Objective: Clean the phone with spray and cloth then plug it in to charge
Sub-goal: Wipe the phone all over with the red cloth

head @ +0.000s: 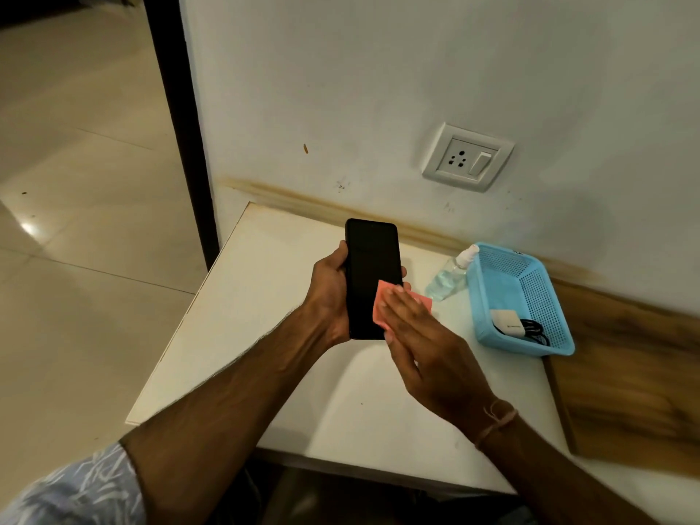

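Your left hand (328, 293) grips the black phone (373, 259) by its edges, screen up above the white table (288, 373), while your right hand (424, 339) presses the pink cloth (423, 299) flat on the lower screen with straight fingers.

Black phone (373, 267), pink cloth (382, 308), blue perforated basket (492, 297), seemingly white charger (507, 322), leaf-patterned sleeve (79, 490)

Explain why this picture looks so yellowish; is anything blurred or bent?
Head view: dim, warm indoor light; glare spot on the floor tiles; wide lens slants the door frame; right hand on the cloth looks slightly blurred.
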Demonstrator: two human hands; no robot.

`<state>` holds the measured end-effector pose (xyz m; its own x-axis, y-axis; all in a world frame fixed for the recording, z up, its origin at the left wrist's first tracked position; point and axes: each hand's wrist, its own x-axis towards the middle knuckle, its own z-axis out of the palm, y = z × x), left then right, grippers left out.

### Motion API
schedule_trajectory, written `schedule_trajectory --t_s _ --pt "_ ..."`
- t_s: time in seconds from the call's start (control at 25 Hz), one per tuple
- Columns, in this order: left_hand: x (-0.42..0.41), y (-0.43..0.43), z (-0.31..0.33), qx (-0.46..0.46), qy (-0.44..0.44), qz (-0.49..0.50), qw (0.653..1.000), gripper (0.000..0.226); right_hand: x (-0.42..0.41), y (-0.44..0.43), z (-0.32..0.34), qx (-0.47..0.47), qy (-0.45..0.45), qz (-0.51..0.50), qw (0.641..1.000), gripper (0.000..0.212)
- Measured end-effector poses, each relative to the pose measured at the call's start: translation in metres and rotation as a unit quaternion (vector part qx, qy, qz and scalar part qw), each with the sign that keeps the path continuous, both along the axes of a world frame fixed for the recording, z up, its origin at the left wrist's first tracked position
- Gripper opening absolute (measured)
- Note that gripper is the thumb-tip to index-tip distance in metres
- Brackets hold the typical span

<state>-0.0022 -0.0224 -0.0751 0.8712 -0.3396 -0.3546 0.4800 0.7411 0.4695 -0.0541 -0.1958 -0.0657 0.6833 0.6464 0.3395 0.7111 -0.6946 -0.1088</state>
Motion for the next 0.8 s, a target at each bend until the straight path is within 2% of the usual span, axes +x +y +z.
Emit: schedule_trajectory --t_s 0.12,0.32,0.4,0.52,0.68,0.8 --pt "-0.001 0.001 0.002 0.004 0.0 -0.001 1.0 0.079 -0.002 0.028 -0.004 0.065 0.015 -0.03 0.997 0.045" --pt "-0.001 0.004 0.007 -0.018 -0.014 0.003 1.0 0.081 -0.024 0.002 -0.015 0.022 0.007 0.073 0.997 0.043" --pt "-0.001 0.0 0.006 -0.013 -0.008 -0.001 1.0 0.081 -0.01 -0.005 -0.005 0.03 -0.009 0.023 0.999 0.043" --pt "-0.003 -0.004 0.006 0.003 0.005 -0.018 1.0 0.078 0.005 0.022 0.001 0.109 0.027 -0.05 0.992 0.044" --pt "-0.002 0.002 0.002 -0.007 -0.011 -0.009 1.0 0.079 -0.017 0.023 -0.016 0.073 0.049 0.061 0.994 0.044" --pt "0.0 0.0 -0.002 -0.007 -0.009 -0.01 1.0 0.079 -0.008 0.0 -0.007 0.016 0.029 0.118 0.993 0.043"
